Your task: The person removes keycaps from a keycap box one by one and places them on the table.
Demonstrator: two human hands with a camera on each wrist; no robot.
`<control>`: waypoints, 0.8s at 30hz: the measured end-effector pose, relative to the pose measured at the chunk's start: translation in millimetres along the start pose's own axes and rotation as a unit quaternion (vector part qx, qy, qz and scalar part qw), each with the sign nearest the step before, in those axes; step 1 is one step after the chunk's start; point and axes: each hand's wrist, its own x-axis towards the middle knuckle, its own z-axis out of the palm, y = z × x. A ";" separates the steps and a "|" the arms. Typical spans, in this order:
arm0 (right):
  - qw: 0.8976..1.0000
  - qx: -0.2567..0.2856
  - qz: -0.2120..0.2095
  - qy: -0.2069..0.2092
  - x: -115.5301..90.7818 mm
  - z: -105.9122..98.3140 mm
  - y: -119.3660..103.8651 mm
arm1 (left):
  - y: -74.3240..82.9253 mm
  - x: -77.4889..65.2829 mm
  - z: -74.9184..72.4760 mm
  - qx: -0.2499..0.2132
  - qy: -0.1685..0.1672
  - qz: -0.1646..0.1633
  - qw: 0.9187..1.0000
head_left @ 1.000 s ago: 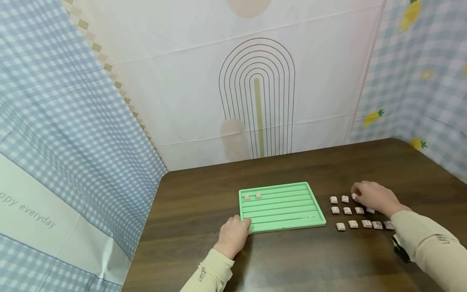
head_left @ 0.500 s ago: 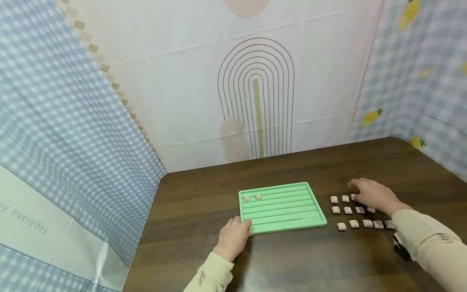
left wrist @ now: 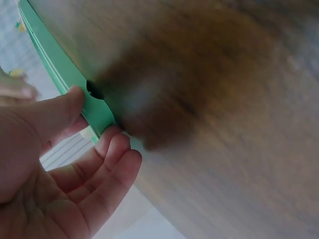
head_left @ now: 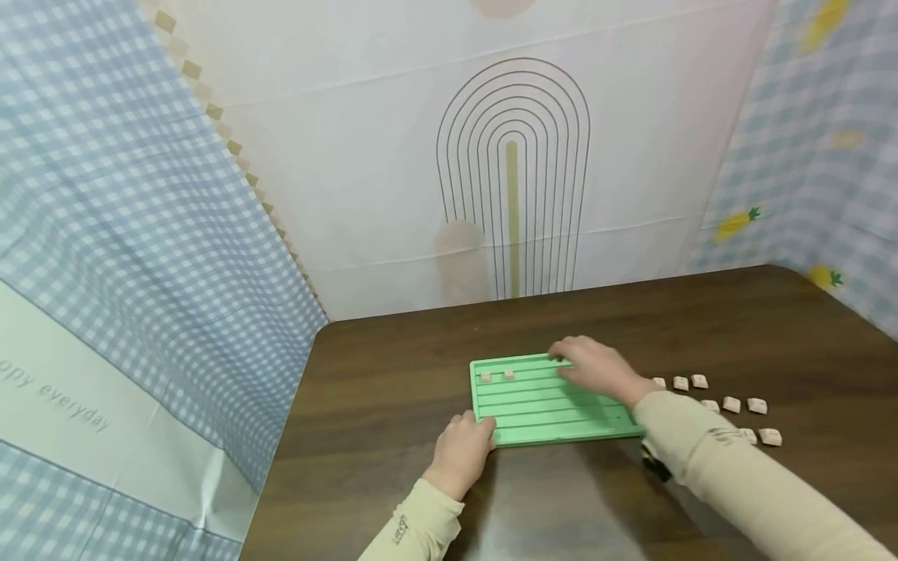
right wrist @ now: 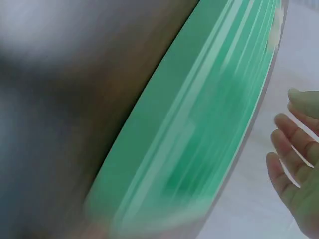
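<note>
The shallow green tray (head_left: 554, 428) with raised ridges lies on the table, and two small pale keycaps (head_left: 486, 377) rest at its upper left. At its near-left corner my left hand (head_left: 459, 453) pinches the rim; the left wrist view shows the thumb on one side of the green edge and fingers on the other. Over the tray's far-right part hovers my right hand (head_left: 596, 368), its fingers loosely spread. In the right wrist view those fingers (right wrist: 286, 142) stand apart, with nothing seen between them.
Several pale keycaps (head_left: 699, 381) lie in rows on the dark wooden table (head_left: 372, 382) right of the tray, partly hidden behind my right forearm. A patterned cloth (head_left: 379, 179) hangs behind the table, with a checked curtain (head_left: 175, 202) at the left.
My right hand has left the top row of keycaps, lifting off one that stays on the table, and swung left over the tray. My left hand keeps its hold; the head view has shifted slightly.
</note>
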 end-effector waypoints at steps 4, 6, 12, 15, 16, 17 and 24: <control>1.000 -0.004 -0.018 -0.021 27.8 23.2 -35.9 | -1.1 1.0 -1.7 0.014 0.007 0.006 1.000; 0.999 -0.017 -0.015 -0.025 36.6 34.4 -46.4 | -0.7 0.0 -1.4 0.027 0.020 0.012 0.999; 0.999 -0.047 -0.006 0.000 47.6 50.5 -58.7 | 0.0 -2.2 2.4 0.050 0.048 0.020 0.997; 0.999 -0.047 -0.007 0.006 48.0 50.8 -59.7 | -0.8 -1.9 3.6 0.044 0.045 0.015 0.998; 0.999 -0.046 -0.008 0.006 47.6 50.6 -59.8 | -0.8 -1.8 3.9 0.042 0.044 0.014 0.998; 0.999 -0.046 -0.008 0.007 47.3 50.6 -59.7 | -0.9 -1.8 4.0 0.041 0.045 0.014 0.998; 0.999 -0.031 -0.008 0.024 41.6 44.5 -57.5 | -0.9 -2.1 2.0 0.043 0.051 0.016 0.998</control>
